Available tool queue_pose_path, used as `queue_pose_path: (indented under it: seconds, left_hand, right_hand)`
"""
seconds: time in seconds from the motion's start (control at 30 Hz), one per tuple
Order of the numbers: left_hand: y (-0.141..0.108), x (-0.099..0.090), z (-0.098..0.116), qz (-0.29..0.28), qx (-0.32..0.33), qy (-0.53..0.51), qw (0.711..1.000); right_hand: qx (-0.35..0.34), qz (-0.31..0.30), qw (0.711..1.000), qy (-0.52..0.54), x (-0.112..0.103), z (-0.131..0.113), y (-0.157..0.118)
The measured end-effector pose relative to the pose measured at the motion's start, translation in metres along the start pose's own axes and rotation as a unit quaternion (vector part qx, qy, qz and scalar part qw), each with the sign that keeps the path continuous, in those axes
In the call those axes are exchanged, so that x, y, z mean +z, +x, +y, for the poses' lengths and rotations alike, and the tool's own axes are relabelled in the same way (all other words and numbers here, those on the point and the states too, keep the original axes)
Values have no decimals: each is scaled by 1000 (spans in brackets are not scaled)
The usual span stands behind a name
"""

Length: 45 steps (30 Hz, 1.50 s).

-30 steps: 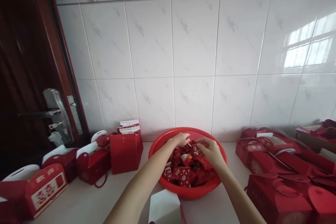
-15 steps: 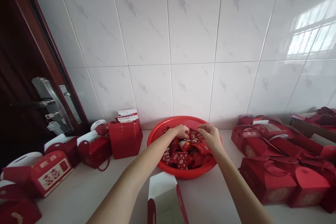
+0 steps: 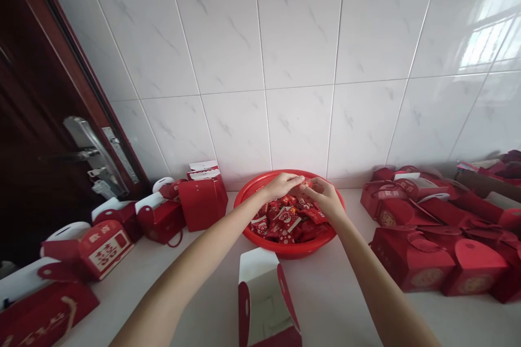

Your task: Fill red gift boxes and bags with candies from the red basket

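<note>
A round red basket (image 3: 291,252) stands against the tiled wall, with many red-wrapped sweets (image 3: 287,219) inside. Above its far half my left hand (image 3: 284,184) and my right hand (image 3: 323,195) meet, fingertips nearly touching. Between them is a small red packet (image 3: 307,183), pinched by the right fingers; the left fingers are closed at its edge. Nearer to me, an open red box with a white inside (image 3: 266,303) stands in front of the basket, and its bottom shows no contents.
Red gift boxes (image 3: 108,249) line the left side, with a taller red box (image 3: 202,200) beside the basket. Many closed red boxes (image 3: 411,255) crowd the right. A dark door with a metal handle (image 3: 95,146) is at the far left.
Both hands have risen out of the sweets and come together, now with a small red packet between them. The view has shifted slightly, showing more of the open box.
</note>
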<state>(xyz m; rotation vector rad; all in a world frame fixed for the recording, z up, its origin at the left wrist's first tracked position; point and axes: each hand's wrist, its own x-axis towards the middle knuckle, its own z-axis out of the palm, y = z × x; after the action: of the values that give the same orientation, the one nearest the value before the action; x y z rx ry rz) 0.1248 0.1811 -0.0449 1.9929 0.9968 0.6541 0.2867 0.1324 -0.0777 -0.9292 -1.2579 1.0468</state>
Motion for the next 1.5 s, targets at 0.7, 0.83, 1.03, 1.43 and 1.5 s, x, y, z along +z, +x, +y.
queue_pose_path:
  seconds: [0.7,0.83,1.03,1.43,1.5]
  left_hand:
    - [9,-32,-59,-63,-174,223,957]
    - [7,-31,-49,-127,-131,147,972]
    - [15,-39,-55,-65,-127,115,983]
    - [25,-37,-87,-59,-210,157,963]
    - [28,-35,-87,-66,-213,155,962]
  right_hand:
    - [61,44,986,149,-7,7,5]
    - [58,45,990,122,-8,4,3]
    - [53,59,993,92,-9,2,1]
    - [46,54,995,74,-8,1,1]
    - [46,52,995,75,-7,2,1]
